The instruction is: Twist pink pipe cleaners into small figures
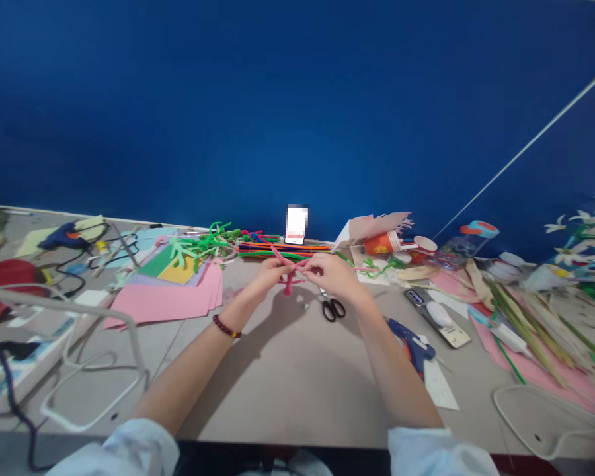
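Note:
Both my hands meet above the middle of the grey table (287,370). My left hand (270,272) and my right hand (330,271) each pinch a pink pipe cleaner (290,272), which is bent and twisted between them, with a short end hanging down. A dark bead bracelet (227,327) sits on my left wrist. Black-handled scissors (331,306) lie just under my right hand.
Pink and coloured paper sheets (166,297) lie to the left, with green pipe cleaners (203,244) and a bundle of straight ones (282,250) behind. A blue glue gun (410,340), a phone (436,317), a red paper cup (381,243) and dried stems (530,330) crowd the right. A power strip and cables (34,363) lie left.

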Motion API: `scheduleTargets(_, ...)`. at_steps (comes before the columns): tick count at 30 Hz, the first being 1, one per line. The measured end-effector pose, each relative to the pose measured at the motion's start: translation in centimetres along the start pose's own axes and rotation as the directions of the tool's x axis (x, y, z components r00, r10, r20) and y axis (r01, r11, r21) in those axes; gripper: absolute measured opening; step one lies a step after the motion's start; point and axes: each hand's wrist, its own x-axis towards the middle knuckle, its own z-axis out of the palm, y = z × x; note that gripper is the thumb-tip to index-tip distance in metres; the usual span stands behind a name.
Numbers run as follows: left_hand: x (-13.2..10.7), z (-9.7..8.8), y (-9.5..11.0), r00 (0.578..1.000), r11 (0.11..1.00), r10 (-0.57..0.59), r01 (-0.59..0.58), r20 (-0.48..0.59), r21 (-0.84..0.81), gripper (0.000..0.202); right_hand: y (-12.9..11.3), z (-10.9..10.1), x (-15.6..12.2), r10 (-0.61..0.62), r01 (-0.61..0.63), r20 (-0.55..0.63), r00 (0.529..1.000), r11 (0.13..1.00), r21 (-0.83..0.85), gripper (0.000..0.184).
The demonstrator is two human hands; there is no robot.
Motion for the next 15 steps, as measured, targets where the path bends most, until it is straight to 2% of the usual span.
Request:
scheduleTargets(4,0.1,-0.3,0.1,0.990,0.979,-0.055,0.078,0.127,-0.191,0.015,0.4,-0.2,0.0,0.065,-0.065,0.003,0.998,0.998,0.015,0.019)
scheduleTargets(8,0.0,-0.3,0.2,0.959,0.930,-0.129,0.206,0.252,-0.306,0.012,1.7,0.0,0.2,0.181,-0.181,0.004,0.983,0.983,0.023,0.017)
scheduleTargets(12,-0.4,-0.2,0.6,0.910,0.926,-0.166,0.275,0.379,-0.257,0.012,2.9,0.3,0.4,0.199,-0.199,0.011,0.980,0.971,0.135,0.016)
scheduleTargets(15,-1.0,-0.3,1.1,0.885,0.968,-0.146,0.219,0.442,-0.119,0.014,3.2,0.1,0.4,0.196,-0.193,0.004,0.981,0.963,0.185,0.016)
